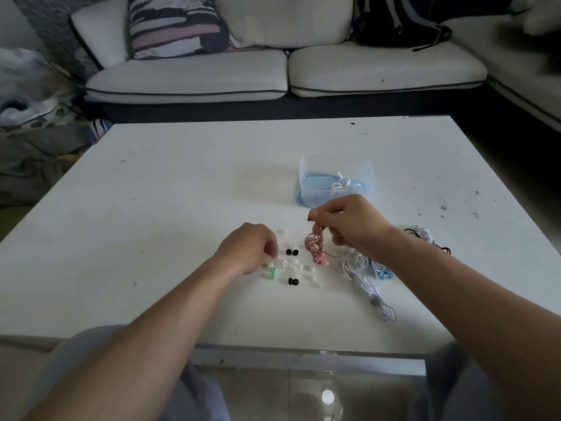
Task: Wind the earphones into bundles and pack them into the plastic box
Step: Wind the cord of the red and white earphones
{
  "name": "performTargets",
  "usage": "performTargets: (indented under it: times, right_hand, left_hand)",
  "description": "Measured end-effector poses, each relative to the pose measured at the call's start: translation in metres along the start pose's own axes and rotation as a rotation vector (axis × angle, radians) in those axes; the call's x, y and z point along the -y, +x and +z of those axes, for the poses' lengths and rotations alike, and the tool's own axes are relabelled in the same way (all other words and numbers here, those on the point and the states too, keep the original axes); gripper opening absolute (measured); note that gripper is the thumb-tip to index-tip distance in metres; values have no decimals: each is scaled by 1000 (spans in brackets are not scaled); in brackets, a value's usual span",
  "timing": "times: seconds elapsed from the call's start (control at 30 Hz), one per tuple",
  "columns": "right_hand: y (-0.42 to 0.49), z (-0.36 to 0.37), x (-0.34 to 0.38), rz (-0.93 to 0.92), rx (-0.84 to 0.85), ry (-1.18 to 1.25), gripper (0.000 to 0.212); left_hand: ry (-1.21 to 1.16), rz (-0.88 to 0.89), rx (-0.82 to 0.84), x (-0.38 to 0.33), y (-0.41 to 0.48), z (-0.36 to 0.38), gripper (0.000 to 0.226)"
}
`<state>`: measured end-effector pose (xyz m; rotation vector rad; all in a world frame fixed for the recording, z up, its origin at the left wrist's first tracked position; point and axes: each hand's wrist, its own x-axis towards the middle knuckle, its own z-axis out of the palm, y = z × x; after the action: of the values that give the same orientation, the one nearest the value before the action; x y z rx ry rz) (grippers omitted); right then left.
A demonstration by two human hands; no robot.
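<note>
My right hand pinches the cord of pink earphones, whose tangled bundle hangs down onto the white table. My left hand is curled over a scatter of small ear tips, its fingertips pinching at one of the white tips. A clear plastic box stands just beyond my right hand, on a blue lid, with a wound white earphone bundle inside. Loose white earphones and a blue cord lie under my right forearm.
Black and white cords lie at the right beside my forearm. Black ear tips and a green tip sit among the white ones. A white sofa with cushions and a black bag stands behind the table.
</note>
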<state>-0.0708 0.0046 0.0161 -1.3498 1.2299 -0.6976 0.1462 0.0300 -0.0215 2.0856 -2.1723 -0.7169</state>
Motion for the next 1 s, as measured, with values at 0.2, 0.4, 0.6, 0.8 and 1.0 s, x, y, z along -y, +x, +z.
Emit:
performTargets:
  times: [0.2,0.4,0.6,0.8,1.0]
  right_hand:
    - [4,2,-5,14,22,-7,16]
    - [4,0,-5,9,14,21,16]
    - [3,-2,-4,9,17,24,11]
    - [3,-3,-4,33,10,12,10]
    - [1,-3,-2,-25,-13,50,6]
  left_hand:
    - [83,51,71,3,0,9,25]
    - [106,46,66,3,2,10,18]
    - [66,40,28,4,3,3,14]
    - [-304,-29,-127,-1,-2,-18,6]
    - [-990,-43,-30,-25,-12,-31,12]
